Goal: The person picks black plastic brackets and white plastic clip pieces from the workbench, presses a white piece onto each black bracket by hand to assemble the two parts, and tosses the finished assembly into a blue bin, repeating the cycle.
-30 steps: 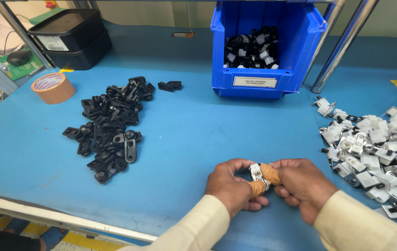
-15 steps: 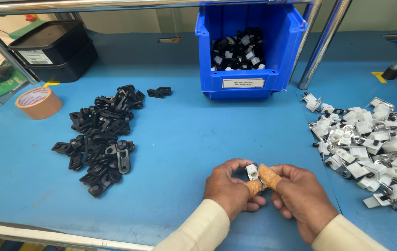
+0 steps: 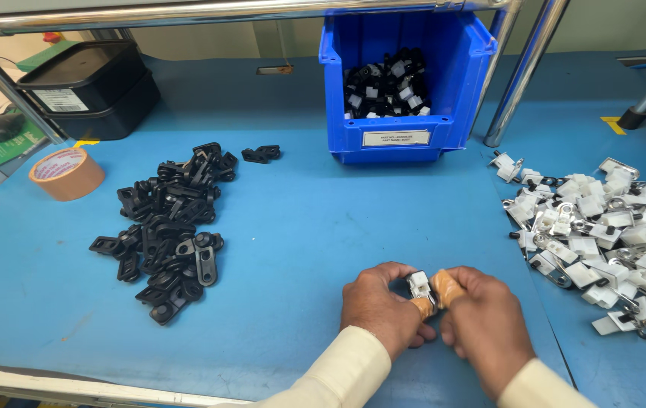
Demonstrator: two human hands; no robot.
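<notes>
My left hand [image 3: 380,308] and my right hand [image 3: 485,325] meet low over the blue table [image 3: 300,227], both pinching one small white and black clip part [image 3: 418,285] between thumbs and forefingers. Tan tape wraps those fingertips. A heap of black plastic parts [image 3: 170,227] lies to the left of my hands. A heap of white and metal clip parts [image 3: 602,234] lies to the right.
A blue bin [image 3: 406,136] holding several black and white pieces stands at the back centre. A roll of tan tape [image 3: 67,173] and a black box [image 3: 89,91] sit at the far left. Slanted metal frame poles [image 3: 523,72] rise beside the bin.
My hands stay together on the small part, which has turned slightly between my fingers. The view has shifted a little, so the heaps sit differently in frame.
</notes>
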